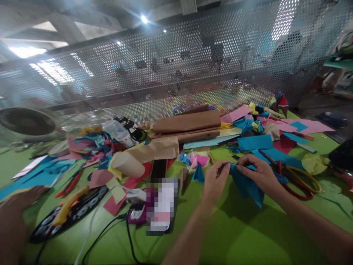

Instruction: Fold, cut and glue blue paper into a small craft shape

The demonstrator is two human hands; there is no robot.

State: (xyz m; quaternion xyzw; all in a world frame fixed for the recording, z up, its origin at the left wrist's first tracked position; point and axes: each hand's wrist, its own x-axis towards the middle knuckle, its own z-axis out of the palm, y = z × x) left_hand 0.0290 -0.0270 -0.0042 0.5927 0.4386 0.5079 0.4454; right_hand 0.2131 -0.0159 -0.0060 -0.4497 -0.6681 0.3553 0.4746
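Note:
Both hands meet over a piece of blue paper [249,187] at the right of centre, above the green table [220,232]. My left hand [216,179] pinches its upper left corner. Fingers of my right hand [255,170] are closed on its top edge, close to the left fingertips. The paper hangs down to a point below the right hand. Left of my left hand lie a small folded blue piece [198,174] and a small brown paper cone [183,180].
Scissors with red and yellow handles [302,184] lie right of my right hand. A phone [162,206], cables and a yellow-handled tool [70,206] lie to the left. Another person's hand [24,202] rests at far left. Brown paper rolls [187,122] lie behind.

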